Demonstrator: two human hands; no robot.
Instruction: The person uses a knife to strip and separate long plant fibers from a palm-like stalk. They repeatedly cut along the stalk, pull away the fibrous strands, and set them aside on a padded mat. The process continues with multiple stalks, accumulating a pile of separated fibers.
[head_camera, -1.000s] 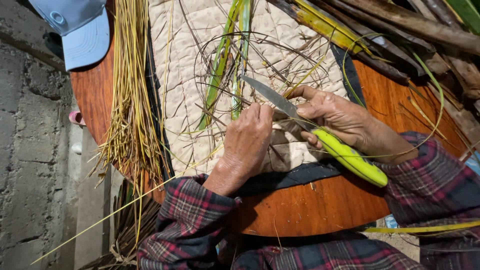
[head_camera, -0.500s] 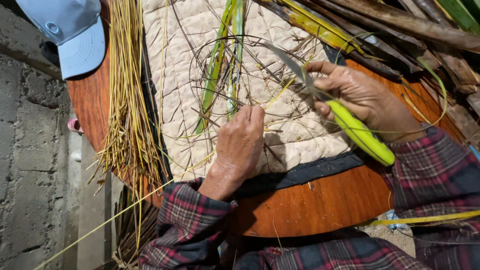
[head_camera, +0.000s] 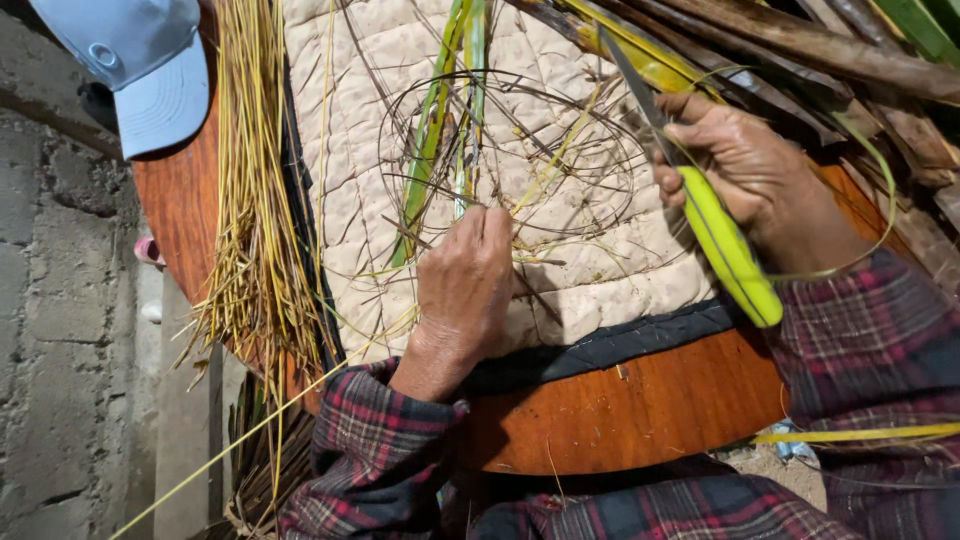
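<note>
The left hand (head_camera: 465, 290) rests knuckles-up on the quilted pad (head_camera: 620, 270), fingers curled closed and pinching a thin green leaf strip (head_camera: 432, 150) at its near end, with the strip running away from the hand across the pad. The right hand (head_camera: 745, 175) is closed around the yellow-green handle of a knife (head_camera: 725, 245), its grey blade pointing up and away from the fingers, well apart from the left hand. Just beyond the left fingertips lies a loose coil of dark thin fibres (head_camera: 520, 150), tangled over the strip. Judgement: the strip is light, flexible and narrow, likely to split along its length and to kink if bent sharply; hold it flat between thumb and fingertip close to the working end, and keep it pressed to the pad so that it does not slide. The fibres look springy and will shift when touched. Left of the left hand a bundle of dry yellow stalks (head_camera: 250, 200) lies along the pad edge, over a round wooden table (head_camera: 640, 410). Further left sits a pale blue cap (head_camera: 150, 65). Beyond the right hand lie dark leaf stems (head_camera: 800, 40)
</note>
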